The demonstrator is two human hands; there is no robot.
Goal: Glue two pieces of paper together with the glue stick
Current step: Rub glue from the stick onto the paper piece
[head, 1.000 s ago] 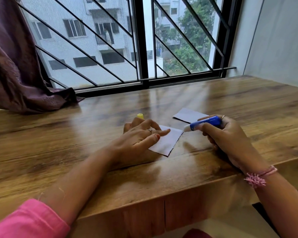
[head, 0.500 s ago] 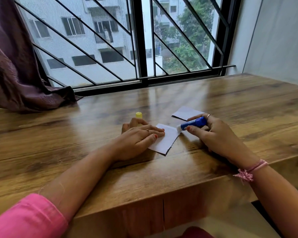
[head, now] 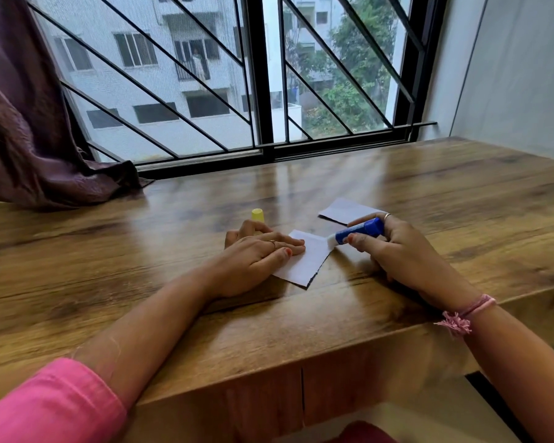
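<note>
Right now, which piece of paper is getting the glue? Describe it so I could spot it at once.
Start at the window and come down the wooden table to the two hands. The paper being glued lies under the left hand, with the blue glue stick in the right hand touching its corner. The other paper lies farther back, with no hand pressing it.
</note>
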